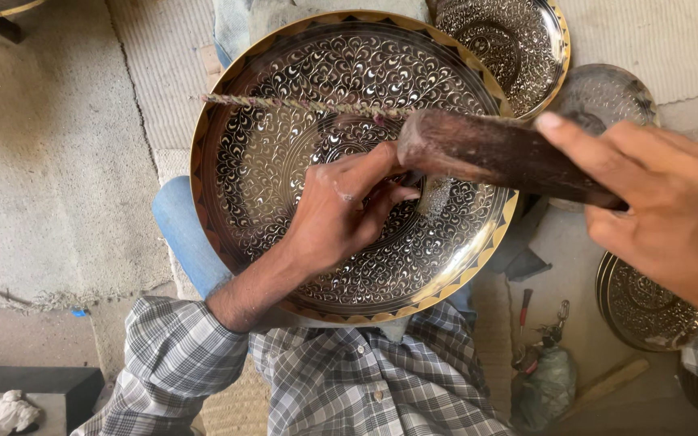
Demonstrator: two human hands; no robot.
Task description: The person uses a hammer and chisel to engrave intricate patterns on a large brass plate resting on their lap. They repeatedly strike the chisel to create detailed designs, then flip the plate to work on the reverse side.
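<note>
A large round engraved brass plate [284,105], dark with silvery scroll patterns and a gold rim, rests on my lap. My left hand [341,211] lies on its middle, fingers pinched around a small metal chisel [432,196] set against the surface. My right hand [668,202] grips a dark wooden mallet [494,153] whose head hovers just above the chisel. A twisted cord [300,105] stretches across the upper half of the plate.
Several more engraved plates lie around: one at the top [510,44], a duller one [607,97] to its right, another at the lower right [644,303]. Small tools and a bag [543,363] sit on the floor at the right. Woven mats cover the floor.
</note>
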